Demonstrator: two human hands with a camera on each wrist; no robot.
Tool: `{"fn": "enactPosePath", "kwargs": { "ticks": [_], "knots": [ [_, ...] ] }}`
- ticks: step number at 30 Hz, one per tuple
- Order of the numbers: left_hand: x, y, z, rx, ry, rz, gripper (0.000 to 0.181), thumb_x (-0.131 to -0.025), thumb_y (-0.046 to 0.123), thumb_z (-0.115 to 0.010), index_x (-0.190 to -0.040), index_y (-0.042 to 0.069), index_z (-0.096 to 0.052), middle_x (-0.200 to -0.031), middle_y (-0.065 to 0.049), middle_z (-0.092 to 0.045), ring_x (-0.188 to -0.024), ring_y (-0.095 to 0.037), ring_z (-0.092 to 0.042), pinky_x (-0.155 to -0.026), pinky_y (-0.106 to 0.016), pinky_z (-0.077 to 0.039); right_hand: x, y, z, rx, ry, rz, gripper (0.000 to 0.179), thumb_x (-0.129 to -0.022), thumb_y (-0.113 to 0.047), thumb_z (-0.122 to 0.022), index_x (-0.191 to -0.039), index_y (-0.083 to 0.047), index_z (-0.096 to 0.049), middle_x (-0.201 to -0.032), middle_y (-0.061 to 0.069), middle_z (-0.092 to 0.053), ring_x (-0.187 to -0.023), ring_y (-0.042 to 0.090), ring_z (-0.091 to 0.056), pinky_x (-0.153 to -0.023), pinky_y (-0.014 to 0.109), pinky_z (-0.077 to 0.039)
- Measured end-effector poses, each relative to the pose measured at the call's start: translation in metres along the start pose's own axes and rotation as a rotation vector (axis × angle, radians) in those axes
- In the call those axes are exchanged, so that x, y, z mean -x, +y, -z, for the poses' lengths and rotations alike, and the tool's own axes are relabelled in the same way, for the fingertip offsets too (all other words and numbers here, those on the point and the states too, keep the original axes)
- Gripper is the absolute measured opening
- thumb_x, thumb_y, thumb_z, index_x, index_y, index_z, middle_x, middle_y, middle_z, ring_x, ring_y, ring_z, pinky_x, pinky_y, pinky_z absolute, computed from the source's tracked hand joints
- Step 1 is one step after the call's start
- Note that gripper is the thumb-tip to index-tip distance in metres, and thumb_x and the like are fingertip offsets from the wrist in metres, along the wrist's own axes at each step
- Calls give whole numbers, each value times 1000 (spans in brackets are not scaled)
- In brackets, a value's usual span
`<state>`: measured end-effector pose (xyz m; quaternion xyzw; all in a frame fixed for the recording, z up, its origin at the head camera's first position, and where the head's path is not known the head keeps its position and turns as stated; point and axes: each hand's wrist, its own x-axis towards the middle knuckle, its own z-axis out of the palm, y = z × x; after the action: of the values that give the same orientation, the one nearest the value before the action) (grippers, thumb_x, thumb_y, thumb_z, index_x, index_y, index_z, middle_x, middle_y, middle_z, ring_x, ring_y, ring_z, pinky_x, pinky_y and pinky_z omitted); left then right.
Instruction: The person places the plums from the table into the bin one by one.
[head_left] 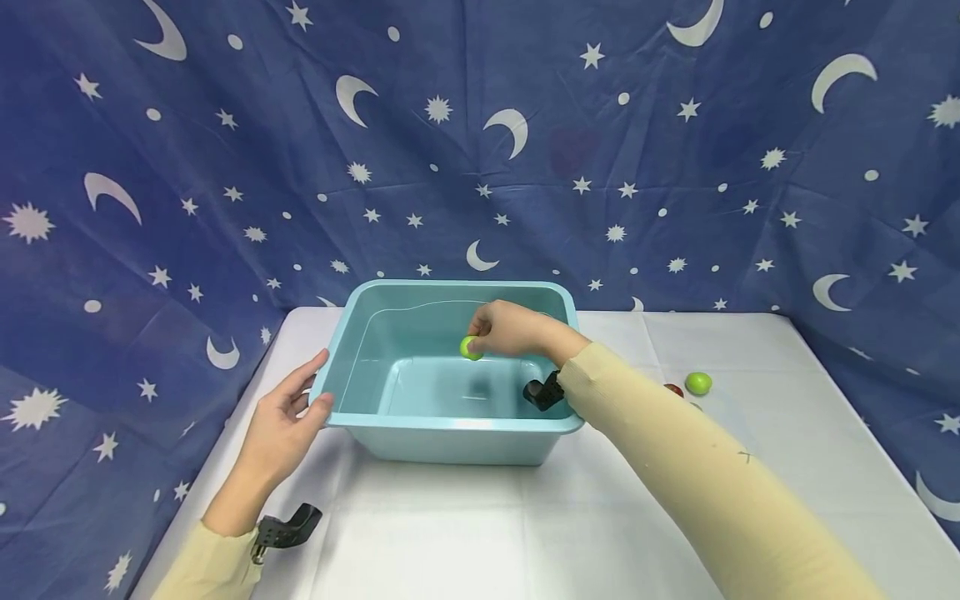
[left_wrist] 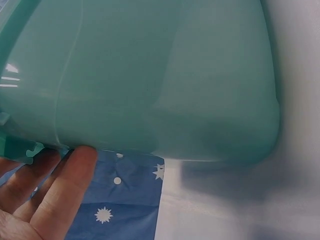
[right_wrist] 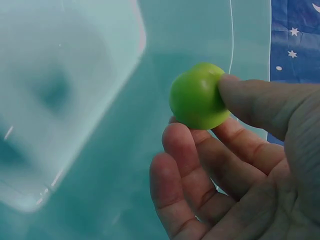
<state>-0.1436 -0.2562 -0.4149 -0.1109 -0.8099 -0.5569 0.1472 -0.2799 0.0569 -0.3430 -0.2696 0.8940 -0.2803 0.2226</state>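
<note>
The right hand (head_left: 517,329) pinches a small green fruit (right_wrist: 197,97) between thumb and fingers, above the inside of a blue basin (head_left: 450,446). The fruit is nearly round with no clear long axis; in the right wrist view a slight bulge faces upward, possibly its end. The basin, open side up, lies lengthwise left to right on the worktop (head_left: 420,529). The left hand (head_left: 279,433), fingers extended, touches its left rim. Only the head view shows another green fruit (head_left: 698,383) beyond the right sleeve (head_left: 675,450).
</note>
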Motion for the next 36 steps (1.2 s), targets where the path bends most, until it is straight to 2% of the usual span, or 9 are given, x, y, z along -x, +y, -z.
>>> {"fn": "enactPosePath", "kwargs": {
  "ticks": [5,10,18,21,27,31,36],
  "knots": [
    [-1,1,-1,-5,-4,1,51,-94,0,-57,-144,7,-46,-126,-28,-55,-103,-2,-60,-75,-20,-56,0,1,0,-19,-20,-13,16,-94,-21,-64,-106,-10,-65,-97,1,-68,-94,21,-63,-79,31,-52],
    [-2,2,-1,-17,-3,10,51,-94,0,-57,-144,7,-46,-125,-28,-55,-103,0,-59,-74,-19,-56,0,1,0,-20,-10,-14,19,-94,-26,-64,-107,-12,-65,-97,-1,-69,-95,19,-63,-80,32,-52],
    [-2,2,-2,-17,-2,10,52,-94,0,-57,-144,7,-46,-125,-28,-55,-102,0,-59,-74,-19,-55,13,4,14,-115,147,13,27,-93,-38,-64,-109,-17,-64,-101,2,-66,-90,17,-60,-78,35,-52],
    [-2,2,-3,-19,0,7,51,-94,0,-57,-144,7,-46,-125,-28,-56,-102,0,-59,-74,-19,-55,25,7,25,-167,224,49,31,-91,-43,-66,-110,-19,-65,-100,4,-66,-89,18,-60,-76,35,-52],
    [-1,2,-3,-37,3,9,51,-94,1,-57,-144,8,-47,-125,-28,-56,-101,1,-59,-74,-19,-56,58,16,46,-258,383,89,41,-84,-54,-69,-112,-24,-67,-101,0,-68,-94,18,-61,-77,37,-52],
    [-1,2,-2,-50,9,12,51,-95,2,-57,-144,9,-46,-125,-27,-56,-101,1,-59,-73,-18,-55,81,32,54,-277,457,66,50,-80,-60,-69,-115,-25,-65,-103,-3,-67,-96,18,-61,-81,37,-52],
    [1,4,-2,-48,8,9,51,-95,2,-57,-144,7,-46,-125,-27,-55,-102,1,-58,-73,-18,-55,105,62,53,-311,506,4,52,-79,-59,-70,-118,-25,-63,-105,-1,-66,-98,17,-60,-85,38,-51]
  ]
}}
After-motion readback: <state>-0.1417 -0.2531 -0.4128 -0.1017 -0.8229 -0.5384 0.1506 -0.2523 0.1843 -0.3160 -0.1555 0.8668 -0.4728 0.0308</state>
